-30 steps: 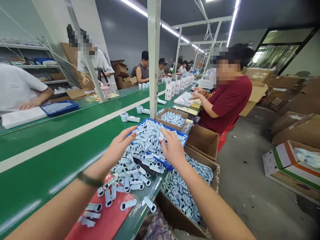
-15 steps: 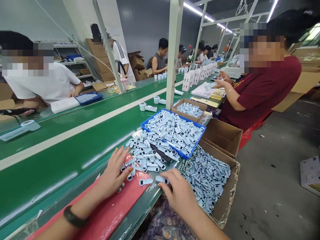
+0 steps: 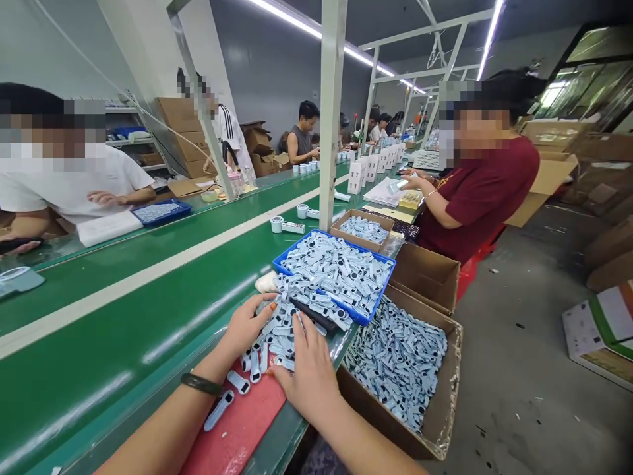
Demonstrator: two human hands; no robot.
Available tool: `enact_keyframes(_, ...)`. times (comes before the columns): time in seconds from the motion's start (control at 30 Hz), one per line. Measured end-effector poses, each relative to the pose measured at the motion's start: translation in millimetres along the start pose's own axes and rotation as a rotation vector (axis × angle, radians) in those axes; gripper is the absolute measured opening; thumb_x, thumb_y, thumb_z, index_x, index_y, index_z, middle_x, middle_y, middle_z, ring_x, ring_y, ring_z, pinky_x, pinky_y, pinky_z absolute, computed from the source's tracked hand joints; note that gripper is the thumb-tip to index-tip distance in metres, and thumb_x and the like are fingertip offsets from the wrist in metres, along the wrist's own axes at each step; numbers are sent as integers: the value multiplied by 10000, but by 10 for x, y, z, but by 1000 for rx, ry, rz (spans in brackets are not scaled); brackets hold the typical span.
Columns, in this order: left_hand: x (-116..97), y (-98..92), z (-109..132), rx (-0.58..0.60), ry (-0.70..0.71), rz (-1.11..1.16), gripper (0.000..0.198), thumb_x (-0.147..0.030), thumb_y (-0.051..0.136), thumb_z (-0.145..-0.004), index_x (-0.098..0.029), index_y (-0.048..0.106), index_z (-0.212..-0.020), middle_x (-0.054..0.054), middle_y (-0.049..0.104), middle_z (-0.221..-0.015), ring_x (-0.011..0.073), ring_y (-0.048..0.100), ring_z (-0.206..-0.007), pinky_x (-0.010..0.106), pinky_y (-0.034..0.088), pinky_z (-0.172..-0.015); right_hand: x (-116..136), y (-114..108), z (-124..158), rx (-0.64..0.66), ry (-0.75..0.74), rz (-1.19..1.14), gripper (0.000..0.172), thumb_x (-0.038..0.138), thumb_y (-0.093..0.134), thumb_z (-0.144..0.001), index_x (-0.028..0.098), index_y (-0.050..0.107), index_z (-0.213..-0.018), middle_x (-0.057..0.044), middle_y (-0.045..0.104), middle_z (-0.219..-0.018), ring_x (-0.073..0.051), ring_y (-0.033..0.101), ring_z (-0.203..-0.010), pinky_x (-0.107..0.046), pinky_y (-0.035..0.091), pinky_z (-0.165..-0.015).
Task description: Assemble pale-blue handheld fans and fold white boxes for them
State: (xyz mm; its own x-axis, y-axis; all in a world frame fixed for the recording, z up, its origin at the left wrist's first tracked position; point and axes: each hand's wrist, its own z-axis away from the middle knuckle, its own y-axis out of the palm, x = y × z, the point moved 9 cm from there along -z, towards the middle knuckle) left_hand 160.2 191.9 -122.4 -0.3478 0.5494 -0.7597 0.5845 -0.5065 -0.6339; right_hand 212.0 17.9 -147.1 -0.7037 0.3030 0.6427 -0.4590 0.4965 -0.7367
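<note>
Both hands are at a loose pile of light-blue plastic pieces point(image 3: 281, 340), each with a small black patch. My left hand point(image 3: 248, 324) lies at the pile's left side, its fingers apart and touching the pieces. At the pile's near right side, my right hand point(image 3: 311, 369) rests with fingers spread, thumb toward the red mat point(image 3: 247, 422). Two pieces lie apart on the mat, one of them a long piece point(image 3: 218, 410). Behind my hands, a black tool point(image 3: 314, 315) is partly buried among pieces, beside a heaped blue tray point(image 3: 392, 272).
A cardboard box point(image 3: 452, 369) full of similar pieces stands right of the table edge. A white post point(image 3: 330, 119) rises behind the tray. The green conveyor point(image 3: 163, 297) runs along the left. A person in dark red point(image 3: 489, 191) works at the right.
My left hand has moved to the right and onto the pile. My right hand has let go of the piece it held and moved left to the pile, fingers now spread. The view has shifted.
</note>
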Motion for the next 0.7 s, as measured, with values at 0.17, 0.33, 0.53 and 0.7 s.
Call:
enact_keyframes(0.17,-51,15,-19,49,-11,198,558,-665,675,-789,-242,763,-1141,93,728,-1258,339,631,-1211,452,435,-1111,143,94,-262,56,-27,-41,923,369,781,-794,150,356,-1584,-199,334,-1627,-395,405,-1452,-582,385,-1190)
enact_keyframes(0.33,-7,-67,-64,-20,-104,406,585,-706,762,-685,-201,802,-977,112,757,-1154,342,646,-1144,422,474,-1047,306,85,-472,22,-80,-52,762,274,707,-796,171,462,-1510,-175,433,-1529,-361,498,-1342,-538,451,-1142)
enact_keyframes(0.53,174,-181,-110,-181,-305,682,525,-611,823,-638,-153,789,-891,118,776,-1006,267,697,-916,329,559,-802,446,119,-685,35,-136,-188,709,287,691,-808,239,481,-1484,-126,467,-1467,-330,548,-1294,-503,516,-1086)
enact_keyframes(0.7,214,-214,-216,-230,-413,840,336,-441,809,-635,-144,736,-773,71,727,-737,203,662,-627,304,542,-583,476,86,-914,39,-181,-298,705,236,700,-794,281,491,-1466,-96,464,-1431,-272,631,-1194,-442,556,-1043)
